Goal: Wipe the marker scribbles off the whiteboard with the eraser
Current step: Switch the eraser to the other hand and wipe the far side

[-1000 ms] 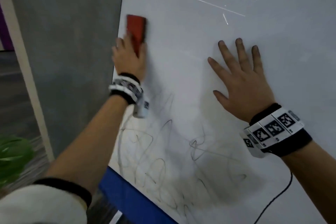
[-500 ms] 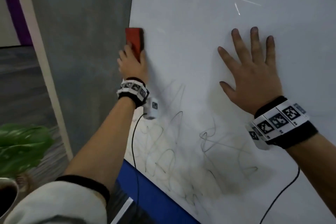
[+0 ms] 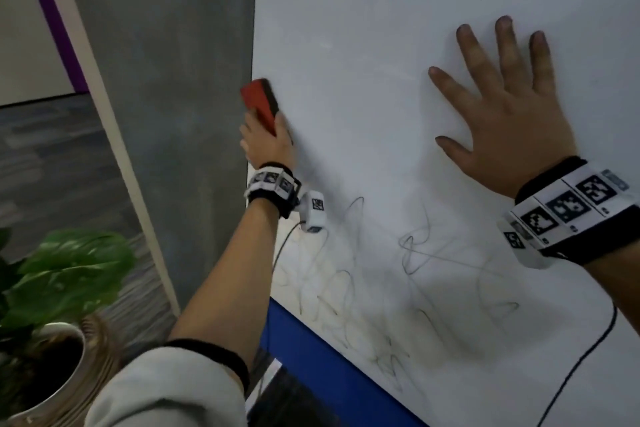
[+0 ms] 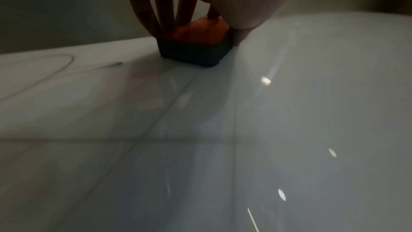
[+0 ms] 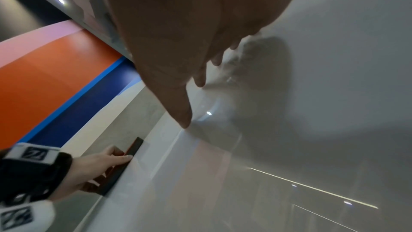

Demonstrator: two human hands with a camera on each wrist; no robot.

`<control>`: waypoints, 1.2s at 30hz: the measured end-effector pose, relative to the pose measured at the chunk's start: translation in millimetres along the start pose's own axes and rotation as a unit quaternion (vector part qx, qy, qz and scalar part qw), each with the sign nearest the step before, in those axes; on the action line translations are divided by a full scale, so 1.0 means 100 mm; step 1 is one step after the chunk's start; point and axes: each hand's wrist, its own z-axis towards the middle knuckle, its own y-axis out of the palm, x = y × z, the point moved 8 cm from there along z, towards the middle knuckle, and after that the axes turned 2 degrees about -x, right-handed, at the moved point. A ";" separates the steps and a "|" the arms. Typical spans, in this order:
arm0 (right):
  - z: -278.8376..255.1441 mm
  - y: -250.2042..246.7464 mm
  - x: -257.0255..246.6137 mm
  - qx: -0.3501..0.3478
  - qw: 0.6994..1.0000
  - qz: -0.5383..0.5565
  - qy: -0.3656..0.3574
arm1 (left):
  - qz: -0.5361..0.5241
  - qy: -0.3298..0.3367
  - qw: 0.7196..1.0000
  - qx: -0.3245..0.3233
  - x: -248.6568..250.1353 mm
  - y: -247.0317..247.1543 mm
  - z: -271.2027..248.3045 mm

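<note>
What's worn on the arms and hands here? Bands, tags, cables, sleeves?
Both hands are bare. The left hand and right hand each have a black wristband carrying a white strip of square black-and-white tags. A small white tagged box hangs off the left wrist, with a thin black cable. Another cable trails from the right. The left sleeve is light grey with a black cuff.

No legible words, brands or numbers showed anywhere; the wristbands [image 3: 568, 211] carried only black-and-white square fiducial patterns, not readable text; the whiteboard [image 3: 381, 62] bore mere scribbles [image 3: 408, 253] toward 6 o'clock.
</note>
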 end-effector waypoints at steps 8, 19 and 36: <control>-0.01 0.02 -0.04 0.007 1.000 0.004 0.005 | 0.057 0.163 0.977 -0.122 0.21 0.30 -1.60; -0.01 0.05 -0.03 -0.002 1.000 0.004 0.004 | 0.023 0.025 0.998 -0.044 -0.07 0.16 -0.52; -0.61 0.11 -0.03 -0.016 1.000 -0.003 -0.002 | -0.007 0.062 0.992 -0.107 0.02 0.25 -1.60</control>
